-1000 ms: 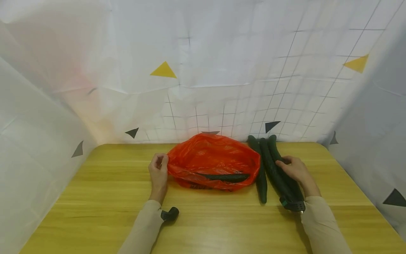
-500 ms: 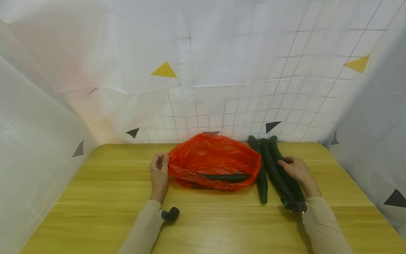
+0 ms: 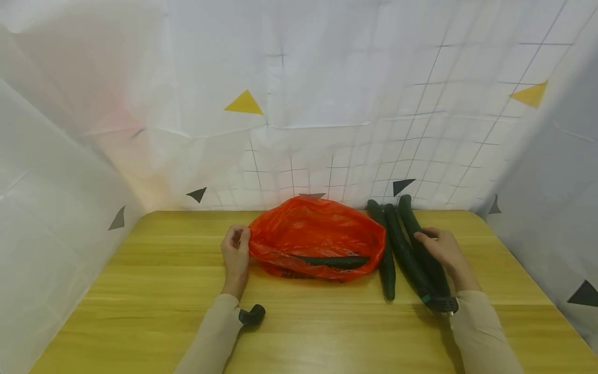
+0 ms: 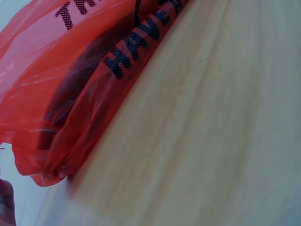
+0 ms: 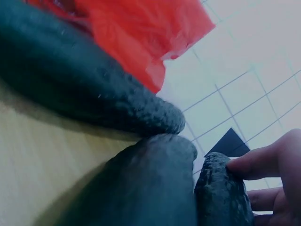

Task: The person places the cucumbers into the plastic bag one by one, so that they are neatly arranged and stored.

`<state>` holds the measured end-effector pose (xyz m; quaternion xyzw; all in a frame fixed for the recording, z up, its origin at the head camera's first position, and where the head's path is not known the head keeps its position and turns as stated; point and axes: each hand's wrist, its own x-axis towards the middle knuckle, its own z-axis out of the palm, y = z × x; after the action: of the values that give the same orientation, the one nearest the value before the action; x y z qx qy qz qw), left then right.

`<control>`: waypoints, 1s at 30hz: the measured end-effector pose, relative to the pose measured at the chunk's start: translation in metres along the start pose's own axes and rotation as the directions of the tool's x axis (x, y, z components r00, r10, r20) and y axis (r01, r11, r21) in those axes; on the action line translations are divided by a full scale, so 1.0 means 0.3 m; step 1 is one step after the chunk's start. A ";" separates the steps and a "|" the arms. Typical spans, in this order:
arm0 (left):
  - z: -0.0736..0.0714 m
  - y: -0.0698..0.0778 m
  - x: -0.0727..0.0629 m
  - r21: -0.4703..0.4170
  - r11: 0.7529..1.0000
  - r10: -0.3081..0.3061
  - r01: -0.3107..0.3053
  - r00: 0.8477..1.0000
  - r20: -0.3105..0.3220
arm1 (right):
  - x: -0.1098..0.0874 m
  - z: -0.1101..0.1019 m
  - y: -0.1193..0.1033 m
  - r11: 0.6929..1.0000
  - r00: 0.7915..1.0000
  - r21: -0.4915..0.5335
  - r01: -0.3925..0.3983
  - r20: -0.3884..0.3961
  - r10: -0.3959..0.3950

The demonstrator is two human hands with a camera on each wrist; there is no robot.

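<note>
A red plastic bag point(image 3: 308, 218) lies on its side with its mouth spread, and a dark green cucumber point(image 3: 343, 262) shows inside. My left hand point(image 3: 235, 257) pinches the bag's left edge; black printing and a dark shape show through the film point(image 4: 70, 94) in the left wrist view. To the right of the bag three more cucumbers lie lengthwise. My right hand point(image 3: 445, 253) grips the rightmost cucumber point(image 3: 410, 215) from its right side, thumb on top. Beside it are the middle cucumber point(image 3: 401, 244) and the left one point(image 3: 388, 280), which is partly behind the bag.
The wooden table point(image 3: 154, 291) ends at a white sheet wall point(image 3: 322, 109) with grid lines and yellow and black triangles. Black camera straps sit on both wrists, and the right one overlaps the cucumbers' near ends.
My right hand has shifted slightly right with the rightmost cucumber, whose far end has moved a little up and right, away from the middle one. My left hand stays on the bag.
</note>
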<state>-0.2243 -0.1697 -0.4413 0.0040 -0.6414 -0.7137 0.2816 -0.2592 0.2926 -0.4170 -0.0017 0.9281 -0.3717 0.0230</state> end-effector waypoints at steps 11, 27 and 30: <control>-0.003 -0.023 0.005 0.010 1.000 -0.005 0.005 1.000 -0.009 | -0.025 -0.030 -0.063 0.997 0.998 0.063 0.048 -0.048 -0.045; -0.002 -0.015 0.004 0.005 0.999 -0.034 0.034 0.999 -0.011 | -0.063 -0.073 -0.148 0.987 0.969 0.072 0.143 -0.215 -0.124; -0.007 -0.056 0.016 -0.011 0.999 -0.035 0.035 0.999 -0.015 | -0.073 -0.081 -0.167 0.985 0.966 0.096 0.146 -0.229 -0.121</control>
<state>-0.2342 -0.1731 -0.4554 0.0194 -0.6351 -0.7219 0.2740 -0.2392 0.2734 -0.3640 -0.0214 0.9003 -0.4216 -0.1060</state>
